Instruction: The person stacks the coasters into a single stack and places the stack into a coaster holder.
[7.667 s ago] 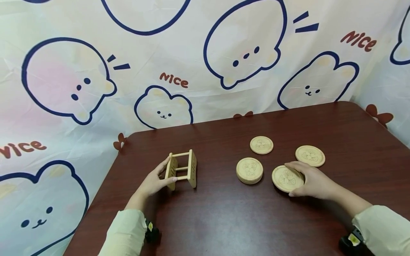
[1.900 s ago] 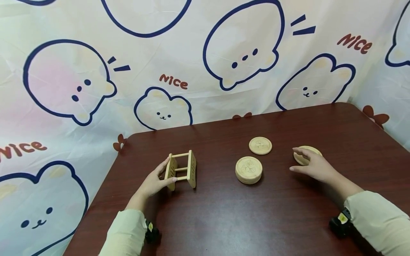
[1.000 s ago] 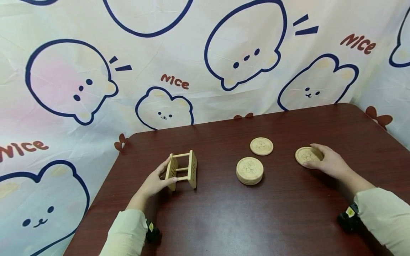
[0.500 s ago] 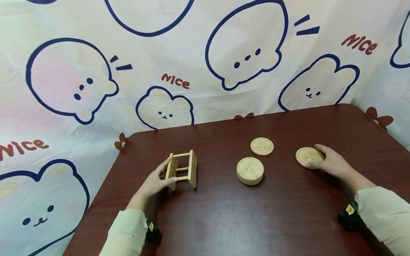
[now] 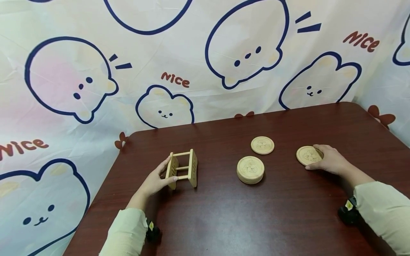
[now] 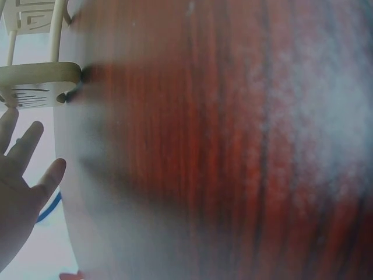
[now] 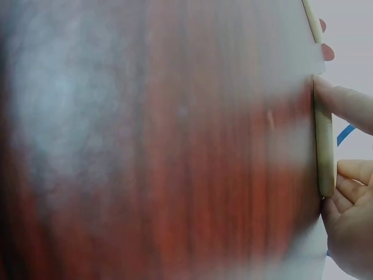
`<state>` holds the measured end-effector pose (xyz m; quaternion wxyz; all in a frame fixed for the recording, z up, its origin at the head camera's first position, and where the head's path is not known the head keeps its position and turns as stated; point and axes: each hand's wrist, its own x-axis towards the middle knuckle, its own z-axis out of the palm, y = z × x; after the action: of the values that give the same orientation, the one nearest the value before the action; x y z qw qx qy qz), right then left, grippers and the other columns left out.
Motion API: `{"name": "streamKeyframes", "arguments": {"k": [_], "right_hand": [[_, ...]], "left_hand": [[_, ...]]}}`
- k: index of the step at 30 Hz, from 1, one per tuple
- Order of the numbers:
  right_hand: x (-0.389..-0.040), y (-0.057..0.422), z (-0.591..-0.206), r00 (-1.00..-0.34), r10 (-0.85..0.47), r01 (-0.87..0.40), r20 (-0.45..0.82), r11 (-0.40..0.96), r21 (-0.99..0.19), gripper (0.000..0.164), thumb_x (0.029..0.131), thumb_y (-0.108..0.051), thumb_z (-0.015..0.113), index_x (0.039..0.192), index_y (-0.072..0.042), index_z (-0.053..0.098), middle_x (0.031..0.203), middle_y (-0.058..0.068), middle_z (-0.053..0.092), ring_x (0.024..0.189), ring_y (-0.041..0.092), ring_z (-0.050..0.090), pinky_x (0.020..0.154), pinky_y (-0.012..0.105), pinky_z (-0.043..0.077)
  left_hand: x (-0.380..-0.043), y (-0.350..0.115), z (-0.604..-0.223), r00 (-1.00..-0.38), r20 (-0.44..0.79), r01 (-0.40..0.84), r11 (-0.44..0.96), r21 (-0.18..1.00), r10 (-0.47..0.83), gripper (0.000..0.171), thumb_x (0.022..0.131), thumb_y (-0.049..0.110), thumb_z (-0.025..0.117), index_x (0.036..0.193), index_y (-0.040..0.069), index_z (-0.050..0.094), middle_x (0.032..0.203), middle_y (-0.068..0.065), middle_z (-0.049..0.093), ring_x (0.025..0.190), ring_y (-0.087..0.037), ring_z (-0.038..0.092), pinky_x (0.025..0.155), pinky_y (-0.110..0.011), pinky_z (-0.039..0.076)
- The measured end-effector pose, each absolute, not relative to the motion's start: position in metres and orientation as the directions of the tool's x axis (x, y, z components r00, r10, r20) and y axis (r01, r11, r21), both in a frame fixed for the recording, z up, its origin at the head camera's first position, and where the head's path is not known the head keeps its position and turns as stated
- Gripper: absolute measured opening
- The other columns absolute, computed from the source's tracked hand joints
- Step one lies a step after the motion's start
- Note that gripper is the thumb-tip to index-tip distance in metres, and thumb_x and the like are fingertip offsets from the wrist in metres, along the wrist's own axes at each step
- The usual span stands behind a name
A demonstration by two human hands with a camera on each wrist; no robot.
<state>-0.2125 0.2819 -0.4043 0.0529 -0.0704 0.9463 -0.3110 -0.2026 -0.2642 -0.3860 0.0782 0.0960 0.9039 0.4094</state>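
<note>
In the head view my left hand point(image 5: 155, 180) grips the near-left side panel of a small wooden coaster rack point(image 5: 192, 169), thumb on the front edge and fingers behind. The left wrist view shows the rack's slotted panel point(image 6: 35, 87) with fingertips close against it. On the right, my right hand point(image 5: 333, 161) pinches a round wooden coaster point(image 5: 307, 155) with a flower engraving, thumb and fingers on opposite parts of its rim. Edge-on in the right wrist view, that coaster point(image 7: 324, 146) sits at the table surface. Between the hands stands a stack of several coasters point(image 5: 251, 170).
A single coaster point(image 5: 262, 145) lies flat behind the stack. Everything rests on a dark reddish-brown table point(image 5: 224, 220). A printed cloth point(image 5: 198, 53) with bear drawings hangs along the table's back and sides. Each wrist wears a small black camera point(image 5: 349, 212).
The nearer right-hand coaster has left its spot and the stack is taller. My right hand has moved back and right, and now holds the far-right coaster. The left hand stays on the rack.
</note>
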Motion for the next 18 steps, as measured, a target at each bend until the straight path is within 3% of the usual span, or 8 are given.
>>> {"name": "streamKeyframes", "arguments": {"k": [18], "right_hand": [[-0.2109,0.2785,-0.4064,-0.992,-0.13,-0.107,-0.003,0.833,-0.543,0.097,0.062,-0.045,0.073,0.119,0.021,0.031,0.114,0.038,0.031,0.105,0.051,0.025,0.082,0.056,0.024]], "left_hand": [[-0.2037,-0.2643,-0.3853,-0.967,-0.078,0.099,0.643,0.759,0.241,0.082,0.074,0.04,0.066,0.138,0.032,0.016,0.137,-0.015,0.024,0.119,-0.032,0.032,0.091,-0.048,0.03]]}}
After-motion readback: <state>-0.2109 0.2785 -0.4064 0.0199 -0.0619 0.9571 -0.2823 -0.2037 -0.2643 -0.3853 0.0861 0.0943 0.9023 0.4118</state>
